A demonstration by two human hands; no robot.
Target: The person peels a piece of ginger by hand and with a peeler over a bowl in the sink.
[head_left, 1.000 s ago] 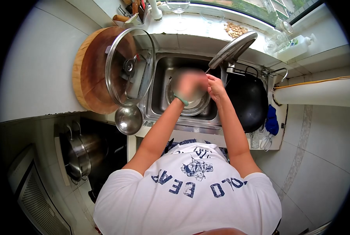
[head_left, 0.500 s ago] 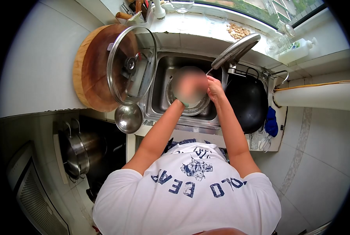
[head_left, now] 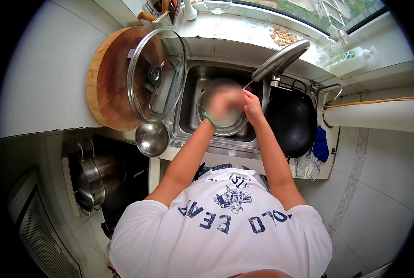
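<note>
Round, shiny bowl (head_left: 237,129) sits in the rectangular steel sink (head_left: 187,109), probably to catch water near the curved silver tap (head_left: 281,60); over the bowl, left hand (head_left: 221,104) and right hand (head_left: 253,105) are close together, but blur means I cannot tell their grip.

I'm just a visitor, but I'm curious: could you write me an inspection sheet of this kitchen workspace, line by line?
Surface: metal sink, set in a counter, with a faucet at its far side.
Job's things: round bowl in the sink; a blur covers part of it, so its contents are unclear.
Clutter: glass lid and wooden board left of the sink; black pan to the right; soap bottle on the windowsill.
Grippers: bare hands; left hand mostly blurred, right hand close beside it; what they grip cannot be told.
Cables: yellow cord or hose along the right side.
Surroundings: window ahead, metal pots lower left.
</note>
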